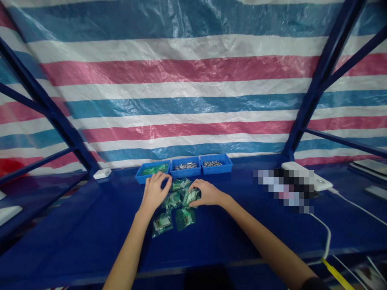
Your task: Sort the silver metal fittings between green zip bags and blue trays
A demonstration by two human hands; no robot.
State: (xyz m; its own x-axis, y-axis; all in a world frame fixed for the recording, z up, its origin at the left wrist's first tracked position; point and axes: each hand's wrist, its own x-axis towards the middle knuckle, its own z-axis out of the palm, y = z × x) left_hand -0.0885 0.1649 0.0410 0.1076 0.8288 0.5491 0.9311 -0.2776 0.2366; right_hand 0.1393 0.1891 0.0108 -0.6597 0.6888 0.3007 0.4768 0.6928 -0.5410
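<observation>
The left hand (155, 190), thumb and fingers spread, is just left of several bags (173, 200). The right hand (209, 193) curls about one bag (191, 196); whether it pinches it, I cannot tell. Each looks light, soft and slippery, probably best held by an edge.

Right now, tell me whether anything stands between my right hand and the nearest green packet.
Nothing visible does: your right hand is at that packet, curved about it. Your left hand is to the left; three blue trays lie beyond.
</observation>
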